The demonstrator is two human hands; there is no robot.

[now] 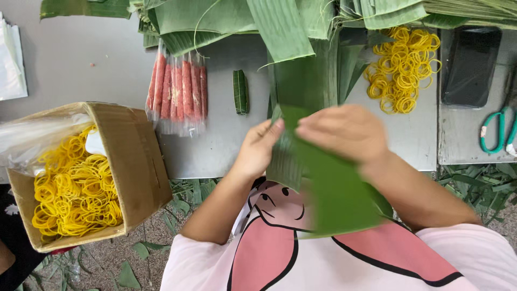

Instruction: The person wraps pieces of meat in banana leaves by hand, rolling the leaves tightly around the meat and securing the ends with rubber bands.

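- Left hand [258, 151]: fingers [272, 129] pinched narrow on the left edge of a green leaf strip [328, 183], thumb on top.
- Right hand [347, 132]: laid flat over the upper part of the same leaf strip, fingers pointing to 9 o'clock; fingertips blurred, exact grip cannot be told, leaf is pressed under the palm.
- Leaf strip is held above the near bench [226, 145] edge, at frame centre; its lower end hangs down to 6 o'clock over a pink and white shirt [280, 258].
- At 12 o'clock of the hands: a pile of long green leaves [280, 21] is spread along the far side of the bench.
- At 11 o'clock: one small wrapped leaf parcel [240, 91] lies on the bench, well apart from the hands.
- Further at 10 o'clock: clear packs of red sausages [177, 91], just beside the parcel.
- At 1 o'clock: a loose heap of yellow rubber bands [401, 70] on the bench.
- At 2 o'clock: a dark phone [471, 64] and, near it, green-handled scissors [498, 129].
- At 8 o'clock: a cardboard box [140, 167], tilted, filled with yellow bands.
- Leaf scraps [474, 183] are scattered on the floor below the bench edge.
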